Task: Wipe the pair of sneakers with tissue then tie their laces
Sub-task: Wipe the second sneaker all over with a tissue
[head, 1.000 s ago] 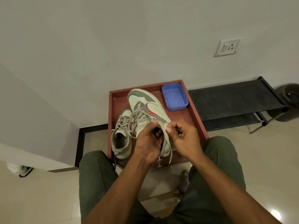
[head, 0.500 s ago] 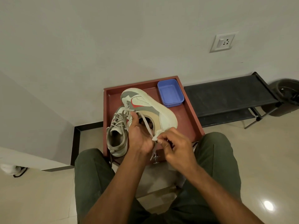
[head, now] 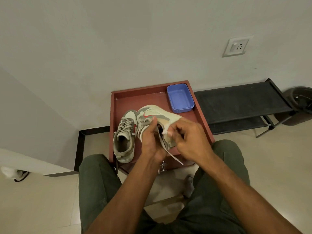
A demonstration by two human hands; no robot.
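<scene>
Grey-and-cream sneaker (head: 125, 139) is sitting upright on the left side of the reddish counter (head: 116, 105), laces loose, nobody touching it. Just right of it, the left hand (head: 150, 141) is wrapping its grip around the tongue side of the second sneaker (head: 158, 115), which is tipping onto its side. The right hand (head: 189, 139) is pinching a small white bit (head: 164, 132), tissue or lace end, can't tell, right at that shoe's collar. One lace (head: 173, 157) is dangling below. Blue tub (head: 180, 97) is sitting at the back right.
</scene>
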